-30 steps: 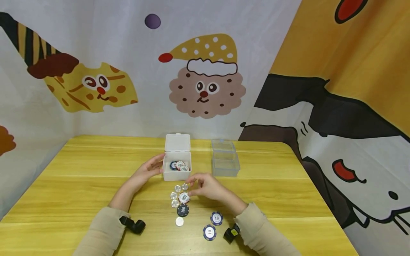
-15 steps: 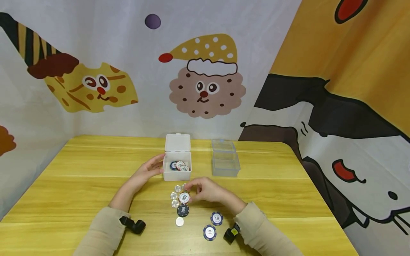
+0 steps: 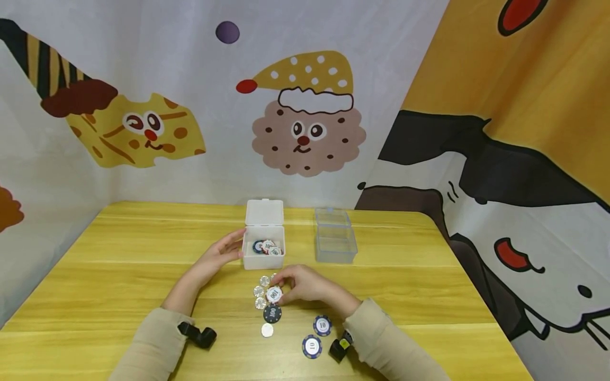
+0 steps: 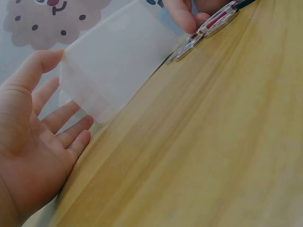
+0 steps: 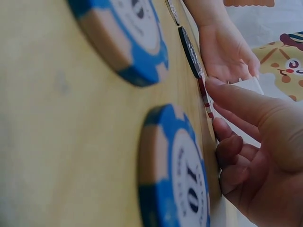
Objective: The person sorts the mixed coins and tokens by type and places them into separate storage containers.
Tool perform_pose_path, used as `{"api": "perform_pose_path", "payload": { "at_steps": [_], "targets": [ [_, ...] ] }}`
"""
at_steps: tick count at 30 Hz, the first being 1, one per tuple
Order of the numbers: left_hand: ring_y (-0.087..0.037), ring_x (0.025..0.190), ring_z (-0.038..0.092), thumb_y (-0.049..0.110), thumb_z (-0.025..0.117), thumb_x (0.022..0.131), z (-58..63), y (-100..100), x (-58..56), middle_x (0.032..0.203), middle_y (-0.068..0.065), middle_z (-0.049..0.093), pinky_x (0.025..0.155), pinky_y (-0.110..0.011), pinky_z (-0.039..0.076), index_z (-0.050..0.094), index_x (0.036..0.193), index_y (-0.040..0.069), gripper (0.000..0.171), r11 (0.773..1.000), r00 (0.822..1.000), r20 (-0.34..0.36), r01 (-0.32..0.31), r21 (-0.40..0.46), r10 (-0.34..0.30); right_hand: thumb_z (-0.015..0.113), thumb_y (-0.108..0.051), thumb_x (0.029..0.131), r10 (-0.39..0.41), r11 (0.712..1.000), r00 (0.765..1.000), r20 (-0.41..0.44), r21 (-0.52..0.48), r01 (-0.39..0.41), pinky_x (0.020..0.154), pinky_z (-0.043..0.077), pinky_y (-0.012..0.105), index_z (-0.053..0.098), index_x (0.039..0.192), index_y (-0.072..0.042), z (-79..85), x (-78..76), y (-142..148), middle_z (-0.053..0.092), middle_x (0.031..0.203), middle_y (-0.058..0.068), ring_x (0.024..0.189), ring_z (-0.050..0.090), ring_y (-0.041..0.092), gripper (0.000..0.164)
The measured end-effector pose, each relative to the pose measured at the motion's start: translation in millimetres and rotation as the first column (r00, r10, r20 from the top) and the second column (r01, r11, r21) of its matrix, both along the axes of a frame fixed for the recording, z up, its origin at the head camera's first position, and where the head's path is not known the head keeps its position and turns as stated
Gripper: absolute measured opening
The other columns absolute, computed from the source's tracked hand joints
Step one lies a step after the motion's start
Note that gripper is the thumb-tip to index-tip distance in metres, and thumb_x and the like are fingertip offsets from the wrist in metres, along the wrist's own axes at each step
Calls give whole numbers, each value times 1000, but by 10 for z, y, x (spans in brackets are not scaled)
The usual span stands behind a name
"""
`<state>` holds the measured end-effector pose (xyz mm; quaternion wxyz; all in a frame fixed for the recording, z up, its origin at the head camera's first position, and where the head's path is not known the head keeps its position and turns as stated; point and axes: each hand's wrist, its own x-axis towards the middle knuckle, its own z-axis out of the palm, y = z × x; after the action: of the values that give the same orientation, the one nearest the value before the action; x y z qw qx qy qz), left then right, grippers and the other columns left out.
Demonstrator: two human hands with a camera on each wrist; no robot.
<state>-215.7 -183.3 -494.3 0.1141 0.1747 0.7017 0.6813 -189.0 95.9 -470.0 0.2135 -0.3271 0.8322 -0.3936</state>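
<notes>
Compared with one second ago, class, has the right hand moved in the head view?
Yes. Judged against the white box, the right hand has shifted slightly toward the person and a little to the left.

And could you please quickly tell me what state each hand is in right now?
Left hand: open, touching the white box.
Right hand: at the red-white 100 chip; whether gripping or open cannot be told.
</notes>
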Motion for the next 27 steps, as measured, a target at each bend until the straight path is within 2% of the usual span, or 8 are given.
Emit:
{"api": "perform_pose_path", "payload": {
  "at_steps": [15, 27],
  "targets": [
    [-41, 136, 27, 7, 55, 96, 6, -1, 10, 153, -19, 26, 109, -56, 20, 28, 150, 6, 61, 1000, 1000, -1, 1, 4, -1, 87, -13, 68, 36, 994, 996, -80, 105, -28, 62, 43, 19, 73, 101, -18, 35, -2, -34, 57, 79, -9, 71, 49, 4, 36],
    [-41, 137, 27, 5, 54, 97, -9, -2, 3, 153, -19, 26, 109, -56, 19, 28, 150, 7, 60, 1000, 1000, -1, 2, -1, -2, 87, -13, 67, 24, 993, 994, -108, 114, -11, 65, 43, 19, 70, 97, -19, 48, 26, -37, 57, 79, -9, 73, 49, 4, 35]
  ]
}}
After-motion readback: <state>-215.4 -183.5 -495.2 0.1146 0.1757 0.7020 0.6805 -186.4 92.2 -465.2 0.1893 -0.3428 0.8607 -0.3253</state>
